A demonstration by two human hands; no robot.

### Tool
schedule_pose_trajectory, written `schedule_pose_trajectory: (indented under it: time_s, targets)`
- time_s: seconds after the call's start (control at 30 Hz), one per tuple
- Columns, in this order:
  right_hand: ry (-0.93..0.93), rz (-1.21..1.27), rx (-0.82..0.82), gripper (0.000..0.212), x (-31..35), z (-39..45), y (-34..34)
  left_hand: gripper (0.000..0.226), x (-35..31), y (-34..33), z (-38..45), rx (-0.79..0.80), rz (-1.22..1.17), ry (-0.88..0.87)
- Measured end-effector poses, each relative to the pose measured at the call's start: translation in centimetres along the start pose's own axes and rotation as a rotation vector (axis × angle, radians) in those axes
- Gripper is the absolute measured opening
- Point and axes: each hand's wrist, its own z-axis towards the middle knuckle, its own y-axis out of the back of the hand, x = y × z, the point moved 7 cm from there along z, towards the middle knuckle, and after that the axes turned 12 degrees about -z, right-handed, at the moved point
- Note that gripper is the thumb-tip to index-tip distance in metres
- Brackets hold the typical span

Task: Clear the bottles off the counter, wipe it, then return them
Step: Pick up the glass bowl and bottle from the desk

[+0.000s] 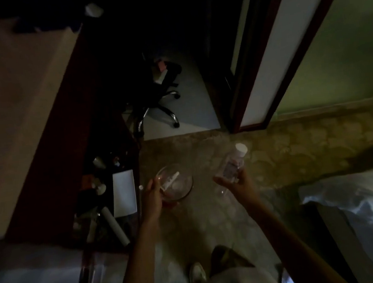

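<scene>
The room is dim. My left hand (153,197) grips a round clear glass jar (176,182) with a white label, held over the floor beside the dark counter (135,170). My right hand (234,183) holds a clear plastic bottle (233,162) with a white cap, tilted with the cap pointing up and to the right. On the counter lie a white sheet of paper (124,192), a white tube (115,226) and several small bottles (100,189), hard to make out in the dark.
An office chair (160,107) stands ahead beyond the counter's far end. A doorframe (262,62) rises on the right. A bed with pale bedding (361,198) is at the right. Patterned floor (275,154) lies between. My shoe (197,272) is below.
</scene>
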Motion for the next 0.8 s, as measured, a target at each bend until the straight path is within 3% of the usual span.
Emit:
schedule_pose_trajectory:
  time_s: [0.1, 0.23, 0.43, 0.5, 0.57, 0.67, 0.8]
  targets:
    - [0.041, -0.001, 0.063, 0.061, 3.9, 7.4, -3.0, 0.041, -5.8, -1.5, 5.0, -0.015, -0.001, -0.067]
    - [0.169, -0.039, 0.217, 0.048, 10.1, 18.5, -9.1, 0.036, -14.1, -2.6, 10.4, 0.002, 0.001, -0.116]
    - [0.472, -0.046, 0.398, 0.063, 28.4, 31.4, -18.0, 0.022, -28.2, -0.9, 15.6, -0.113, -0.201, -0.221]
    - [0.564, -0.013, 0.514, 0.065, 35.0, 33.2, -21.0, 0.028, -32.3, 0.3, 15.8, -0.157, -0.282, -0.258]
    - [0.617, 0.042, 0.625, 0.065, 40.8, 34.6, -24.5, 0.041, -36.0, 2.0, 15.6, -0.235, -0.384, -0.238]
    - [0.701, 0.078, 0.761, 0.064, 48.2, 36.1, -30.7, 0.019, -40.8, 4.9, 15.5, -0.383, -0.474, -0.293]
    - [0.782, 0.054, 0.937, 0.062, 55.5, 35.7, -40.2, 0.024, -46.1, 10.7, 15.3, -0.667, -0.133, -0.475]
